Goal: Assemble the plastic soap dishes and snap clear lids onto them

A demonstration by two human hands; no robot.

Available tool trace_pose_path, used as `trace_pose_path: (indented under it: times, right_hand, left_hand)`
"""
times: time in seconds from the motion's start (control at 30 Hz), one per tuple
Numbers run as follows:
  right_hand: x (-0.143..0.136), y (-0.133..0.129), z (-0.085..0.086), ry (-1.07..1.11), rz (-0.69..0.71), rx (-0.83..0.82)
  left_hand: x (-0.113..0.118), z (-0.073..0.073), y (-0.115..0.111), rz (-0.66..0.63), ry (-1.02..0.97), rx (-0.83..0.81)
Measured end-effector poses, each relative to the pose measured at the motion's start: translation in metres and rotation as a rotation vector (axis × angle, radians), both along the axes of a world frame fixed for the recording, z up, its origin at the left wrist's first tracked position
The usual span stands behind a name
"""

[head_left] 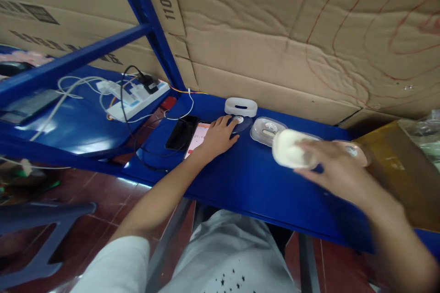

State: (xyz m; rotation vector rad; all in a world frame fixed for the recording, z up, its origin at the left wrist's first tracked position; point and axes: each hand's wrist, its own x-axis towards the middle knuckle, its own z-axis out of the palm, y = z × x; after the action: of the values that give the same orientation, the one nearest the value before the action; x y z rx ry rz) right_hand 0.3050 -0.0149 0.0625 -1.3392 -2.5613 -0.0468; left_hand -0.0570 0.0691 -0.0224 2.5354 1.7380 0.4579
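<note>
My left hand (220, 136) is open, fingers stretched over the edge of a clear plastic piece with a round sticker (245, 124). Behind that piece stands a white oval dish (241, 111) with a dark slot. My right hand (330, 165), smeared by motion, grips a cream-white rounded container (290, 150) above the table. Under and beside it sits a pale grey-pink soap dish (261, 136) with a round label. Another pale pink dish (360, 155) shows partly behind the right hand.
A phone with a lit timer screen (197, 139) and a black phone (181, 132) lie left of my left hand. A power strip with cables (140, 100) rests on the neighbouring blue shelf. A cardboard box (402, 169) stands right. Cardboard sheeting (254, 46) walls the back.
</note>
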Motion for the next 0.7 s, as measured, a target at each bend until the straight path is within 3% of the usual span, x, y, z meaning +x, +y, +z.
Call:
trace_pose_path:
  times: [0.07,0.13,0.27,0.4,0.5,0.6,0.7]
  right_hand:
    - [-0.042,-0.027,-0.022,-0.060,0.105,-0.047]
    - [-0.069,-0.037,-0.043,-0.077,0.155,-0.095]
    - [-0.079,-0.022,-0.068,-0.039,0.180,-0.104]
    - [-0.070,-0.011,-0.077,0.073,0.177,-0.064]
    - [-0.065,-0.012,-0.079,0.138,0.160,-0.063]
    - [-0.061,-0.011,-0.078,0.166,0.120,-0.029]
    - [-0.056,-0.011,-0.072,0.185,0.070,0.007]
  left_hand:
    - [0.000,0.003,0.001,0.011,-0.008,0.014]
    - [-0.002,0.010,0.005,0.037,-0.018,0.042]
    - [-0.008,0.028,0.030,0.022,-0.050,0.112]
    - [-0.010,0.033,0.057,-0.063,0.003,0.073]
    - [-0.006,0.029,0.064,-0.081,0.016,0.047]
    - [-0.004,0.032,0.056,-0.071,0.007,0.048]
    - [-0.003,0.043,0.030,-0.066,-0.014,0.059]
